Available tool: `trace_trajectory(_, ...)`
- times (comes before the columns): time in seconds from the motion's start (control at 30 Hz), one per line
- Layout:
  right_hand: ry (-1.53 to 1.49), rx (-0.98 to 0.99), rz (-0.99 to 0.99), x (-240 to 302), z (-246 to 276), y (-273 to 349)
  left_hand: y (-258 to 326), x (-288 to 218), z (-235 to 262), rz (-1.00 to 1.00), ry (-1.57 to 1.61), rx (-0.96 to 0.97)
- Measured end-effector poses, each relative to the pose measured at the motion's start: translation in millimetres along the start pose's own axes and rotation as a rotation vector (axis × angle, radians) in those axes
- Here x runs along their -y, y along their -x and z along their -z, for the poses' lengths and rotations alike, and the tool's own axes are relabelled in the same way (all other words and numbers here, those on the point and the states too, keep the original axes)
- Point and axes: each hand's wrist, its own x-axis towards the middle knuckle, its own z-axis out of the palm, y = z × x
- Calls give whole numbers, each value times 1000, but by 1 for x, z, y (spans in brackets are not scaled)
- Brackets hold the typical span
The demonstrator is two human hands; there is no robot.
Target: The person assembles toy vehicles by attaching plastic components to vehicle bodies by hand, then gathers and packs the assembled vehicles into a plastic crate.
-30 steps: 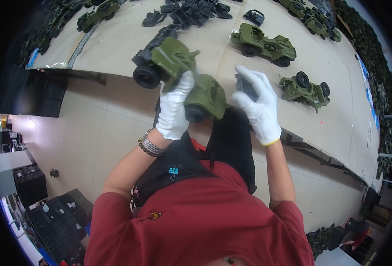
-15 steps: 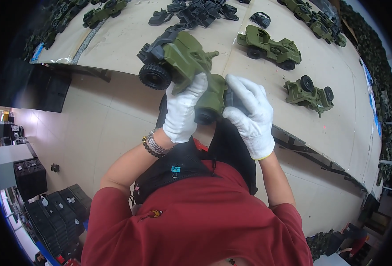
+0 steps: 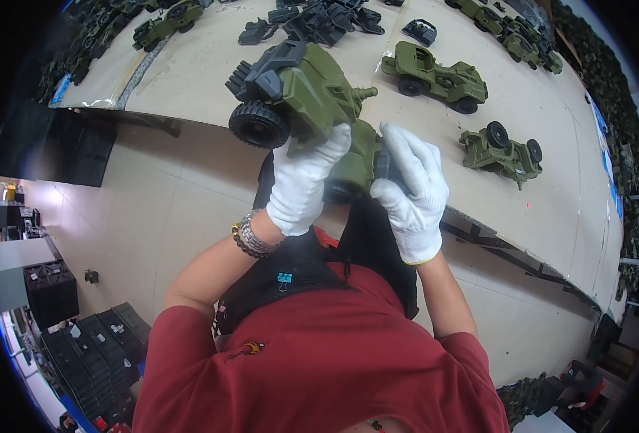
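A green toy jeep with black wheels and dark grey parts at both ends is held up at the table's front edge. My left hand, in a white glove, is closed round its near side. At the jeep's right end, my white-gloved right hand grips a dark grey part, with fingers and thumb on either side; much of that part is hidden. Beyond my right hand stands another green toy jeep on its wheels. A further green jeep lies tipped over, wheels up.
Dark grey parts lie heaped at the far middle of the table, with a single grey part beside them. More green jeeps crowd the far left and far right. Black crates stand on the floor at left.
The held jeep and both hands have shifted slightly right, and the jeep has turned a little. My right hand stays at the grey part on its right end.
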Motion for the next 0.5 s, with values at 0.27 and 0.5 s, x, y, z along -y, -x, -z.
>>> trace_trajectory(0.27, -336, -7, -270, 1, -2, 5, -2, 0, -2, -83, -55, 16)
trace_trajectory(0.5, -12, 9, -4, -1, -2, 3, -3, 3, 0, -76, -75, 7)
